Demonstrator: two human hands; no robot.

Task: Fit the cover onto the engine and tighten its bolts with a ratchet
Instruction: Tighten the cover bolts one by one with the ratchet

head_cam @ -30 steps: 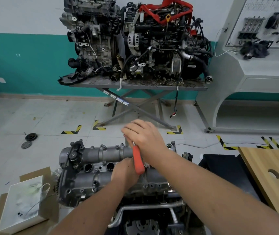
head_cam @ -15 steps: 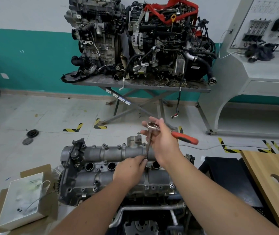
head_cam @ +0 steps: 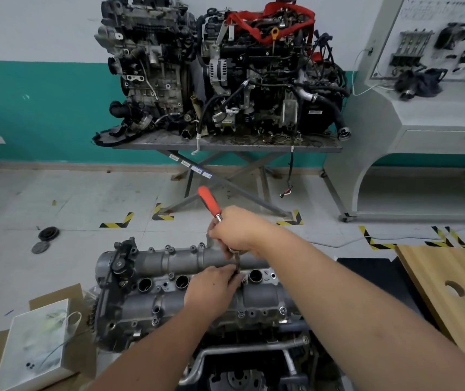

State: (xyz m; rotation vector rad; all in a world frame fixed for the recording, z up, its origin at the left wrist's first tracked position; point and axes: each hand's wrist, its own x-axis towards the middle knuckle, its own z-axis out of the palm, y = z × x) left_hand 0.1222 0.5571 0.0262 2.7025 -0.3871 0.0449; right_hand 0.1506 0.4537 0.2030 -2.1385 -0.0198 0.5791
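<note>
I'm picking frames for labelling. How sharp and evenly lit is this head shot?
Head view: lighting soft and even, no hard shadows or glare; wide-angle bending toward the edges; the engine cover is sharp, the ratchet and both hands slightly motion-softened.

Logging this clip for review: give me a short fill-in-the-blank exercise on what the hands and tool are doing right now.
1. The right hand holds a ratchet with a ____ grip.
2. The left hand pinches the ratchet's thin metal ____ just above the grey cast-metal engine cover.
3. The grip points ____ from the person.

Missing words: orange; extension; away
</note>
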